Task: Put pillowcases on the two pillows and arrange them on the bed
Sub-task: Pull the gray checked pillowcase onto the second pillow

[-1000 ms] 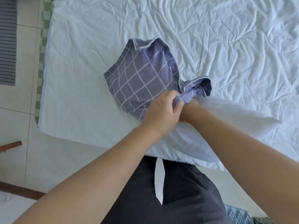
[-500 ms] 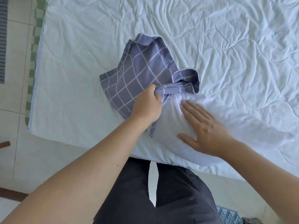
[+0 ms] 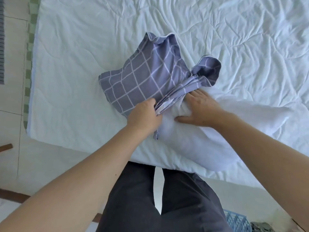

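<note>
Left hand [image 3: 145, 116] grips pillowcase [image 3: 143, 77] (bunched); right hand [image 3: 199, 108] presses pillow [image 3: 192, 144].

Bunched checked pillowcase [image 3: 143, 77] over white pillow [image 3: 192, 144]

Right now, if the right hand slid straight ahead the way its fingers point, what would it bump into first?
Probably the bunched opening of the purple checked pillowcase. The right hand lies flat on the white pillow, fingers aimed up-left at that gathered cloth, very close or already touching it.

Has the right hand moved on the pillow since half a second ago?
Yes. The right hand slid up the white pillow towards the pillowcase opening.
</note>
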